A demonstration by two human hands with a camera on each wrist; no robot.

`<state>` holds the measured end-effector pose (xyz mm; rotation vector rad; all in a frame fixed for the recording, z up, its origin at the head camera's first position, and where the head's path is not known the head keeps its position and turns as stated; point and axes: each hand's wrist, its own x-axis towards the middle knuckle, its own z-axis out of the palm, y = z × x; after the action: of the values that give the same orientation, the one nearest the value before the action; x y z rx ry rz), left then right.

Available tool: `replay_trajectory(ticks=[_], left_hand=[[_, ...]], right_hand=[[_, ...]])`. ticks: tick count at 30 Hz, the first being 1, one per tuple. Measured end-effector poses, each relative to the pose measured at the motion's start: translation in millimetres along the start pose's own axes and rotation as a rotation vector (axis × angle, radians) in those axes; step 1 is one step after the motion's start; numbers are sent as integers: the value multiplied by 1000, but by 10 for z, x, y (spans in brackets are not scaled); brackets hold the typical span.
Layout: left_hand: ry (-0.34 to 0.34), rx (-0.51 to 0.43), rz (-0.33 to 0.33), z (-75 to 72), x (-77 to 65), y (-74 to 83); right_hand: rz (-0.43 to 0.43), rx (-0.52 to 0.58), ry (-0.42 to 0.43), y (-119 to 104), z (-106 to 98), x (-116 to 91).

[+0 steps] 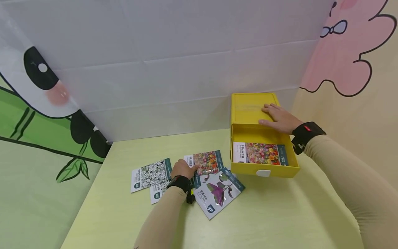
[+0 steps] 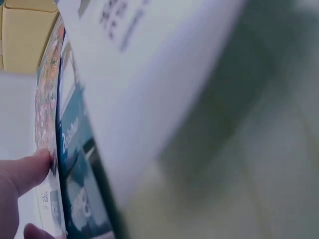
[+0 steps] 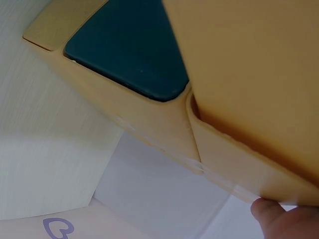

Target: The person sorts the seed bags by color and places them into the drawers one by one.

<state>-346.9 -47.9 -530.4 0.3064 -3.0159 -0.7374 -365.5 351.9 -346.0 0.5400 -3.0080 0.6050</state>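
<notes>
head view: the left grip [image 1: 182, 169] pinches a flat, red-orange floral packet [image 1: 206, 163] left of an open yellow plastic box [image 1: 245, 168]; the right grip [image 1: 282, 120], fingers spread, rests on its lid [image 1: 247, 108]. left wrist view: thumb [image 2: 31, 172] against the packet's face.

You have a box [image 1: 245, 168] of smooth, hard yellow plastic with a soft sheen, and its latch [image 1: 263, 173] looks like smooth white plastic. The packets [image 1: 152, 174] near you are smooth and glossy, either coated paper or thin film; you cannot tell which. Your table [image 1: 264, 211] is smooth and fairly matt, with a faint wood-like grain. The backdrop [image 1: 186, 76] looks like creased sheet cloth, slightly satiny. Your sleeves [image 1: 332, 173] are matt, soft cloth; your wristbands [image 1: 306, 133] look like dull black fabric.
</notes>
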Motion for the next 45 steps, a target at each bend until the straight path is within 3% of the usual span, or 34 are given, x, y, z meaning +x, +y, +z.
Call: replay_trajectory(ticks=[10,16,28,35,45], left_hand=[[6,-101,-70,-39,-52,23],[45,-127,-62,1,-13,-8],[50,-210,-82,-150,-114,47],[22,-350,-125,-181,-164,-56],[36,-379,-83,-261,-267,-276]], right_hand=[[10,1,-14,22,8,8],[4,-2,-15,41,0,11],[7,7,-11,57,3,24],[5,3,-5,63,22,27],[3,-6,-4,41,-1,7]])
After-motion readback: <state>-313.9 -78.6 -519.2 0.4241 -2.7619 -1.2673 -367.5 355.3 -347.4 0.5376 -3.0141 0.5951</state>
